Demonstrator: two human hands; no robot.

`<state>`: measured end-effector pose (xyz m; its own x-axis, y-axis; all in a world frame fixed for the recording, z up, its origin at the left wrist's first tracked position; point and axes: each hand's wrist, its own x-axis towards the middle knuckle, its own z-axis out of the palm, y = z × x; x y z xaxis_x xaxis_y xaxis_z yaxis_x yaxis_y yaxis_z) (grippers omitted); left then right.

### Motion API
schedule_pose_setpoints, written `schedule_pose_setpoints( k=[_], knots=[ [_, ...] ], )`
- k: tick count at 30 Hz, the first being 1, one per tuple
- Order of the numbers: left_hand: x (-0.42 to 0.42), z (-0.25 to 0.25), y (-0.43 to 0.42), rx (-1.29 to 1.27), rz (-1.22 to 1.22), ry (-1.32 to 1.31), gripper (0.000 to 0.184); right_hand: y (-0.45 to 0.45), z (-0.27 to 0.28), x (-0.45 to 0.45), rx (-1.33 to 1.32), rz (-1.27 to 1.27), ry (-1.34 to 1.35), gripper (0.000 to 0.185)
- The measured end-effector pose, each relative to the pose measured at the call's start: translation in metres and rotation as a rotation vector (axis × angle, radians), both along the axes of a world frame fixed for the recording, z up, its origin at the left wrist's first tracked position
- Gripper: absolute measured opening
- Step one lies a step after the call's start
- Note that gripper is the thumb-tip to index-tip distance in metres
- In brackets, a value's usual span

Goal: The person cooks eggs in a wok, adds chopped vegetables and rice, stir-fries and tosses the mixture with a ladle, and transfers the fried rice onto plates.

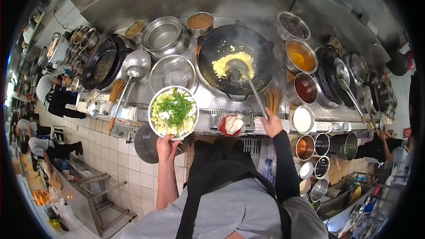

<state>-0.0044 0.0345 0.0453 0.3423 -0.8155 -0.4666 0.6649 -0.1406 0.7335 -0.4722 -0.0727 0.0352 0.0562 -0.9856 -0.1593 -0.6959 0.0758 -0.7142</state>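
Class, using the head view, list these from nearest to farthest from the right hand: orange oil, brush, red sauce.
1. Brush: just beyond the right hand.
2. Red sauce: farther out, to the right.
3. Orange oil: also right, beyond the red sauce.

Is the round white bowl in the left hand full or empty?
Full: chopped greens and pale yellowish pieces fill the round white bowl nearly to its rim.

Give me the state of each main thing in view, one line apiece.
Left hand: supporting the bowl
Right hand: gripping the ladle
Bowl: uncovered, chopped greens on top
Ladle: head in yellow food
Wok: uncovered, over the stove
Yellow food: loose clumps
Large steel pot: uncovered, liquid inside
Red-sauce pan: uncovered
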Motion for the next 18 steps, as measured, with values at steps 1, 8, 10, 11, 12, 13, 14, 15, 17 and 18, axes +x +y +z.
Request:
schedule_pose_setpoints(
  k=[1, 8, 10, 11, 12, 13, 14, 15, 17, 18],
  knots=[
    [-0.001, 0.000, -0.002, -0.011, 0.006, 0.003, 0.045, -0.014, -0.015, 0.008, -0.017, -0.079, -0.088, 0.056],
    [0.003, -0.002, 0.017, -0.020, 0.021, 0.021, 0.044, -0.060, -0.008, 0.063, 0.326, -0.440, -0.712, 0.038],
    [0.002, 0.004, 0.018, 0.001, 0.044, 0.009, 0.044, -0.074, 0.011, 0.030, 0.504, -0.370, -1.133, 0.012],
    [0.003, 0.003, 0.017, 0.001, 0.056, 0.009, 0.044, -0.078, 0.007, 0.036, 0.377, -0.356, -1.023, 0.011],
    [0.005, 0.001, 0.019, 0.004, 0.070, 0.008, 0.044, -0.081, -0.003, 0.049, 0.255, -0.340, -0.910, 0.011],
    [0.006, 0.001, 0.024, 0.014, 0.081, 0.006, 0.044, -0.078, -0.006, 0.065, 0.140, -0.328, -0.797, 0.011],
    [0.006, 0.002, 0.025, 0.022, 0.083, 0.005, 0.044, -0.086, -0.008, 0.083, 0.014, -0.435, -0.545, 0.013],
    [0.007, 0.002, 0.025, 0.020, 0.084, 0.005, 0.043, -0.104, -0.046, 0.079, -0.067, -0.407, -0.415, 0.022],
    [0.010, -0.002, 0.027, 0.019, 0.087, 0.004, 0.043, -0.114, -0.030, 0.083, 0.140, -0.359, -0.580, 0.037],
    [0.012, -0.005, 0.027, 0.023, 0.082, 0.003, 0.043, -0.112, -0.024, 0.080, 0.173, -0.306, -0.569, 0.040]
  ],
)
